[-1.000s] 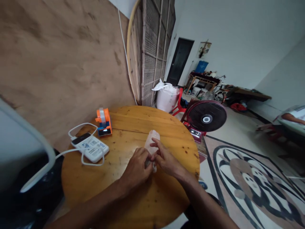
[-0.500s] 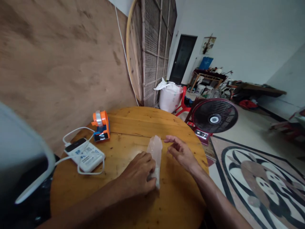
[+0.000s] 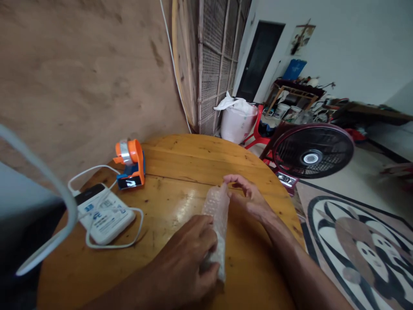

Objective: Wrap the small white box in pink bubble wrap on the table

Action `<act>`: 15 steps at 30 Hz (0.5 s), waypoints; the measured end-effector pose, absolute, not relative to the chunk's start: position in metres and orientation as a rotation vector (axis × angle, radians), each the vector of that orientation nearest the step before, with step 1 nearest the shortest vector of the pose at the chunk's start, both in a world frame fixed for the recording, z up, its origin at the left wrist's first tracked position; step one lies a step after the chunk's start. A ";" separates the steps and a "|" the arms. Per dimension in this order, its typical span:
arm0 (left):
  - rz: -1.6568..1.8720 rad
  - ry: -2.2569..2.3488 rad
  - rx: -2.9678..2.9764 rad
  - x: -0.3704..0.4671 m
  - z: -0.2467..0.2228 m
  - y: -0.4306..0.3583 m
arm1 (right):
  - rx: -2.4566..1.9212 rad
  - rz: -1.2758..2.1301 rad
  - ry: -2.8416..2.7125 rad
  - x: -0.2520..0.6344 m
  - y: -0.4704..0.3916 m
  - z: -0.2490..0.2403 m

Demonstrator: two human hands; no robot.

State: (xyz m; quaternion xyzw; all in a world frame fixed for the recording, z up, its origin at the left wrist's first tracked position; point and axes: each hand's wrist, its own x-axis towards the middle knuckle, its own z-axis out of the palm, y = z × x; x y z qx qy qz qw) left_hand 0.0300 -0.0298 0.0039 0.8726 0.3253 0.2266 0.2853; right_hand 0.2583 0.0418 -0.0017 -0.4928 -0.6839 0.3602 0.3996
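A long, translucent bubble-wrap bundle (image 3: 217,207) lies on the round wooden table (image 3: 174,161), its far end pointing away from me. Whatever it may contain cannot be made out. My left hand (image 3: 190,252) is closed over the near half of the bundle, fingers curled on its left side and thumb near the bottom end. At the far right corner, my right hand (image 3: 250,200) pinches the wrap's edge between fingertips and thumb.
On the left are a white power bank (image 3: 108,215) with a looped cable and an orange-and-blue stand (image 3: 130,165). Beyond the table's right edge stands a fan (image 3: 311,155). A white sack (image 3: 237,122) and red chair (image 3: 258,131) are behind it.
My right hand has moved in from beside the bundle and taken hold of its far right corner. My left hand keeps its grip. The view has shifted slightly.
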 end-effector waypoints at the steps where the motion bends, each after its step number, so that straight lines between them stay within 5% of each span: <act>1: 0.591 0.873 2.330 0.030 0.005 -0.030 | -1.278 0.923 -1.721 0.259 0.042 -0.002; 15: 0.568 0.864 2.343 0.033 0.004 -0.029 | -1.063 1.091 -1.826 0.263 0.041 0.014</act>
